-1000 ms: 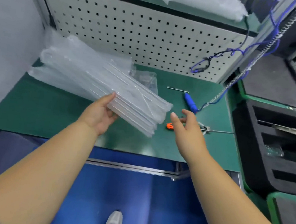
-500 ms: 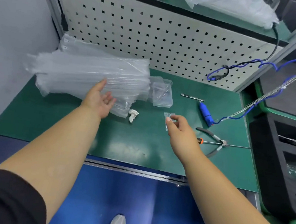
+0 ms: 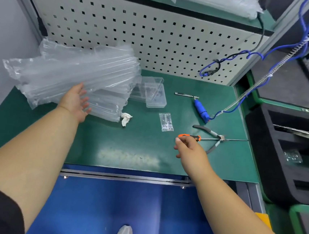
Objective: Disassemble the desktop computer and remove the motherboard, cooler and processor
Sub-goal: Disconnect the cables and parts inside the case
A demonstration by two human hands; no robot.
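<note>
Air cushion stack [image 3: 74, 75]: a pile of clear inflated packing sheets lay at the far left of the green counter [image 3: 137, 149], its back edge against the pegboard [image 3: 148, 31].
Left hand [image 3: 76, 100]: released, fingers straight and spread, the palm resting against the front of the air cushion stack.
Tissue wad [image 3: 125, 118]: a small crumpled white scrap lay on the counter, just beside the near right corner of the stack.
Clear plastic box [image 3: 153, 94]: sat right of the stack, touching or nearly touching it; its contents were too faint to make out.
Small clear bag [image 3: 166, 122]: lay flat on the counter in front of the box, apart from both hands.
Right hand [image 3: 191, 152]: released, fingers loosely bent and grasping nothing, hovering just in front of the screwdriver's handle; whether a fingertip touched the handle could not be told.
Screwdriver [image 3: 190, 137]: orange and black handle toward the hand, thin shaft running right across the counter.
Pliers [image 3: 212, 136]: lay open, crossing the screwdriver shaft.
Blue tool [image 3: 200, 109]: lay farther back, tethered to a coiled cord [image 3: 257, 83] that rose to the right.
Metal bit [image 3: 187, 95]: lay just behind the blue tool.
Desktop computer: not identifiable on the counter; only dark foam trays [image 3: 288, 152] stood to the right.
</note>
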